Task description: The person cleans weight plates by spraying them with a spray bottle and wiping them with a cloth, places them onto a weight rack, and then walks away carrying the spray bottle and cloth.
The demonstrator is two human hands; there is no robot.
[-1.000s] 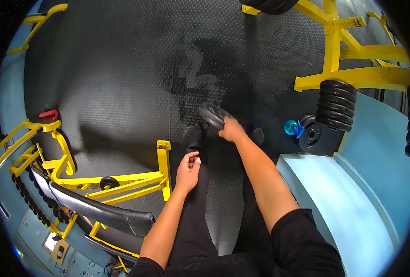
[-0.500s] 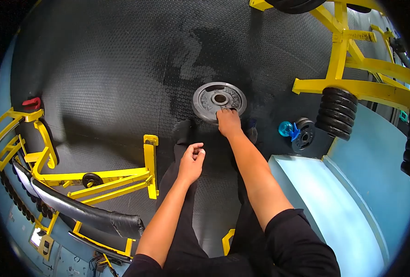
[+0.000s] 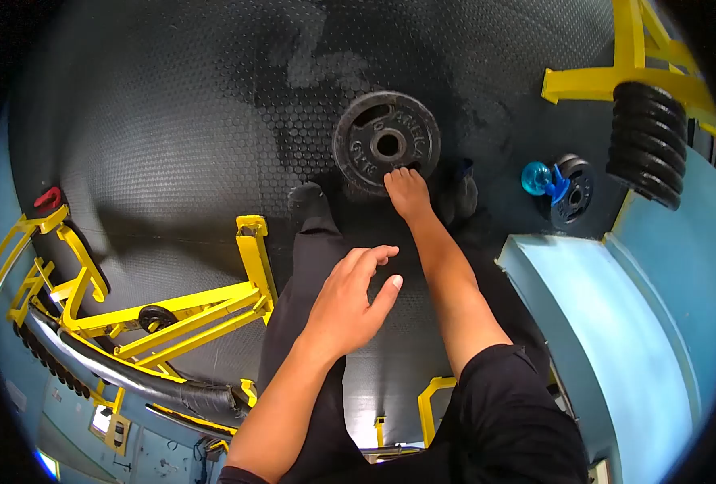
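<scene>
On my feed I have the dark grey round metal weight plate (image 3: 388,125) just past twelve o'clock, over the black textured floor (image 3: 172,137); I cannot tell whether its underside touches down. The right hand (image 3: 407,194) has its fingers hooked onto the plate near the plate's five o'clock, gripping it; I can't make out the thumb. The left hand (image 3: 348,305) hangs at six o'clock, closer to me, thumb parted from loosely bent fingers, holding nothing. Dark shoes flank the plate at its eight and four o'clock. Towards two o'clock I see a translucent blue bottle (image 3: 537,178) just beside a smaller-looking black round plate (image 3: 576,202), and farther out a stack of black round plates (image 3: 648,145). A yellow metal frame (image 3: 255,258) stands at eight o'clock.
</scene>
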